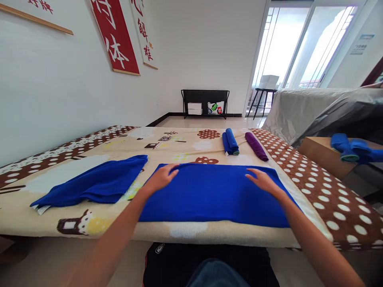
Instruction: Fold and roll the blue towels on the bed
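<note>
A blue towel [209,195] lies spread flat on the patterned bed cover [185,145] in front of me. My left hand [161,177] rests on its far left corner, fingers stretched and lying flat. My right hand [263,180] lies on the far right part of the same towel, fingers apart and flat. A second blue towel [95,183] lies loosely folded to the left, clear of both hands. Beyond them sit a rolled blue towel [231,142] and a rolled purple towel [256,146].
The bed's brown dotted border [323,187] runs down the right side. More blue rolls [350,147] sit on a wooden surface at the right, beside furniture under plastic sheeting [317,107]. A black rack [205,103] stands at the far wall.
</note>
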`<state>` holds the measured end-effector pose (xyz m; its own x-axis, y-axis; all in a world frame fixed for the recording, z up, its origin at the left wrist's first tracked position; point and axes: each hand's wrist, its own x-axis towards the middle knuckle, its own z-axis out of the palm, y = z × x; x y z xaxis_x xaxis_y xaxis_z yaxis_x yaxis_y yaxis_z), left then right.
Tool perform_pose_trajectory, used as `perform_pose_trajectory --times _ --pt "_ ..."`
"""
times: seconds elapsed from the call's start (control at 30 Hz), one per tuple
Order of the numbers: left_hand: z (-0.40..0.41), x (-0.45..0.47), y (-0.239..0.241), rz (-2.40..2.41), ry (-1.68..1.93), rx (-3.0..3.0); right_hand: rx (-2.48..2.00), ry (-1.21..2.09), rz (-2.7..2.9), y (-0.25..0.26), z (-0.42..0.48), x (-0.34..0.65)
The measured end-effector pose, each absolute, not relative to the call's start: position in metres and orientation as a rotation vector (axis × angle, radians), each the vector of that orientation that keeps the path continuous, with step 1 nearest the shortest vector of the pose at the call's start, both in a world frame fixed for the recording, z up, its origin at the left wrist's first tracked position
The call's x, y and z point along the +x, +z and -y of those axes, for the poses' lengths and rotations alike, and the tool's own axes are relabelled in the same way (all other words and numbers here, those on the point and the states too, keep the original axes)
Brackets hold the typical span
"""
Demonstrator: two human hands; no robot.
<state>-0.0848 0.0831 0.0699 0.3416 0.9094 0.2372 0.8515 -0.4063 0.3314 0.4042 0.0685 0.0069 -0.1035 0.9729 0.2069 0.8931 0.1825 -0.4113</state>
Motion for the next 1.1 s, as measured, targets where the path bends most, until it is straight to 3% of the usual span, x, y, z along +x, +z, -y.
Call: perform_pose_trajectory --times 0.13,0.27,0.67,1.1 --pt "-0.131 0.036 0.015 -1.441 0.375 2.540 -1.621 0.333 2.261 -0.025 -0.118 0.273" --pt "-0.157 0.075 -0.023 -1.554 0.269 2.515 -1.665 0.329 2.305 -0.039 -0.141 0.239" --pt "-0.173 -0.180 -0.012 -2.328 0.182 2.015 -2.213 0.187 1.810 -0.054 -0.121 0.509" --pt "-0.204 -0.170 -0.013 -2.617 0.410 1.837 -2.283 0.157 1.324 -0.056 -0.162 0.542"
